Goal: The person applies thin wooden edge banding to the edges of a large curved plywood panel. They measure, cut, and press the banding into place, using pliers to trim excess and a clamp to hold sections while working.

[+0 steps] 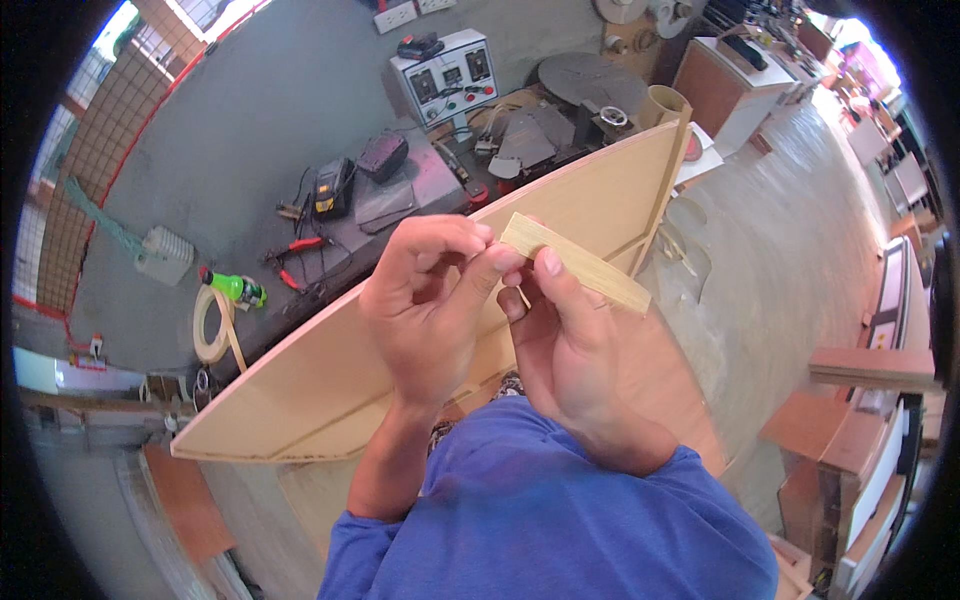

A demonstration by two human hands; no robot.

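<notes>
A short, pale wood-grain strip of edge banding (580,264) is held up in front of my chest, slanting down to the right. My right hand (572,345) grips it from below, with the thumb along its near edge. At the strip's left end, the thumb and forefinger of my left hand (425,305) pinch its corner; the other fingers are curled. Beneath both hands a large light wooden panel (290,385) stands on edge, running from lower left to upper right, partly hidden by my hands.
Behind the panel, a dark bench carries red-handled pliers (290,272), a battery charger (333,188), and a control box (445,78). A roll of cream edge banding (208,335) and a green bottle (238,287) are at left. Stacked boards (830,450) stand at right.
</notes>
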